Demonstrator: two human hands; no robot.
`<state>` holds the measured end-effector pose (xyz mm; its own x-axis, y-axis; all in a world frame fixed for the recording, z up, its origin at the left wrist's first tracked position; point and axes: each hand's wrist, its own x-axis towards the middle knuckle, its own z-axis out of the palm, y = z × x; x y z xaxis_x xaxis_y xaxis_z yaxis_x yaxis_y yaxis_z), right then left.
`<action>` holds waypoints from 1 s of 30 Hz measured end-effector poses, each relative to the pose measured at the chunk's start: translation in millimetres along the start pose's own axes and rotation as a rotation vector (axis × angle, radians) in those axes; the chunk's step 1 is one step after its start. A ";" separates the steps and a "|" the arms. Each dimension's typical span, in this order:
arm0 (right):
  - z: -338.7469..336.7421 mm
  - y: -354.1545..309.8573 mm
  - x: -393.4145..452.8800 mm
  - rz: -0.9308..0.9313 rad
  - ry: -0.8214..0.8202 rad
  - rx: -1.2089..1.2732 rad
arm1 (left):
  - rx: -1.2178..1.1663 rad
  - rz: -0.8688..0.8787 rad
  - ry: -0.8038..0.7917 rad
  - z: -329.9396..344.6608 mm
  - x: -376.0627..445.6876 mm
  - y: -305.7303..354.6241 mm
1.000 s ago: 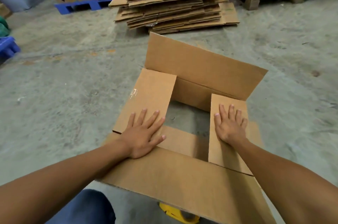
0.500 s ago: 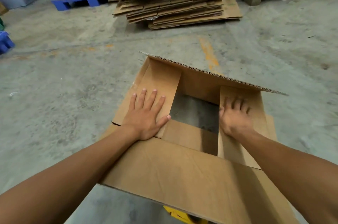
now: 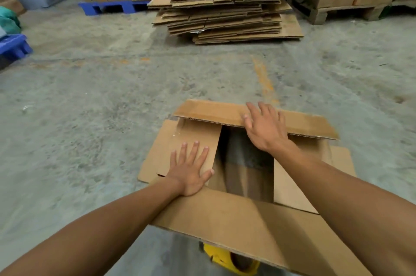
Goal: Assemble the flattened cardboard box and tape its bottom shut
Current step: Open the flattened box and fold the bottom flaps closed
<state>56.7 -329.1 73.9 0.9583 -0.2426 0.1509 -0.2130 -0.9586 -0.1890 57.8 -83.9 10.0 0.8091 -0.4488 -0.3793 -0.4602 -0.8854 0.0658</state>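
2 hands: both bare, both pressed on flaps of 1 cardboard box (image 3: 225, 219), neither one gripping.
Box: stands on the concrete floor (image 3: 90, 118) right in front of the person, bottom flaps facing up, not yet closed; a dark gap shows between the flaps.
Left hand (image 3: 191, 169): lies flat with fingers spread on the left short flap (image 3: 193, 133), holding it down.
Right hand (image 3: 265, 127): open, palm down on the far long flap (image 3: 216, 111), which is folded in toward the person.
Right short flap (image 3: 290, 192): folded in, partly under the right forearm.
Near long flap: spread out toward the person.
Yellow object (image 3: 220, 257): pokes out under the near flap; cannot tell what it is.
Background: stack of flat cardboard (image 3: 229, 3), blue pallet (image 3: 112, 6).
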 end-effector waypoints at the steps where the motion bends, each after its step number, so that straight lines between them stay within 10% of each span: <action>1: 11.4 6.0 -4.1 0.005 -0.091 -0.023 | 0.000 -0.002 -0.002 -1.0 -0.3 0.3; 6: 51.2 33.3 -29.9 0.012 -0.372 -0.081 | 0.036 0.019 -0.115 -17.6 -5.5 2.7; 13: 24.5 38.1 7.0 0.099 -0.677 0.019 | -0.227 0.302 -0.782 -138.6 -35.8 13.4; 17: -13.1 25.7 18.5 0.240 -0.830 0.245 | -0.265 0.367 -0.638 -156.3 -35.7 15.6; 24: -67.2 29.9 26.0 0.279 -0.767 0.322 | -0.192 0.333 0.205 -121.6 9.5 2.9; 30: -13.9 65.9 -10.0 0.086 -0.565 0.234 | -0.125 -0.040 0.186 -48.6 43.6 -17.4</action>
<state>30.5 -391.9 73.5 0.9062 -0.1395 -0.3993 -0.3075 -0.8654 -0.3956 118.9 -93.9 37.2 0.8846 -0.4175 -0.2080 -0.3869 -0.9058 0.1727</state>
